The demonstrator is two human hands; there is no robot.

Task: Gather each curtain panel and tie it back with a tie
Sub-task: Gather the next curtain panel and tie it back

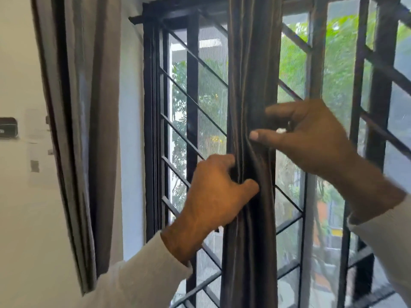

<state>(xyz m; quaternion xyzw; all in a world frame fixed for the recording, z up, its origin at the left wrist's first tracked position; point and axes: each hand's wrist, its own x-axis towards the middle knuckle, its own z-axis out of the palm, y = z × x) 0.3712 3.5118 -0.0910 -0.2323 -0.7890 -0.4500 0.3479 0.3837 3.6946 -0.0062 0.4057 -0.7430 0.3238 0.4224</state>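
A dark brown curtain panel [252,74] hangs bunched into a narrow column in front of the window, in the middle of the view. My left hand [213,196] grips the gathered folds from the left, thumb in front and fingers wrapped behind. A little higher, my right hand [307,138] reaches in from the right, its thumb and fingers spread and touching the folds. A second, grey curtain panel [89,130] hangs loose at the left by the wall. No tie is visible.
Behind the curtain is a window with a black metal grille [191,107] and mesh, trees outside. A white wall [20,207] with a small dark fixture [8,127] stands at the left.
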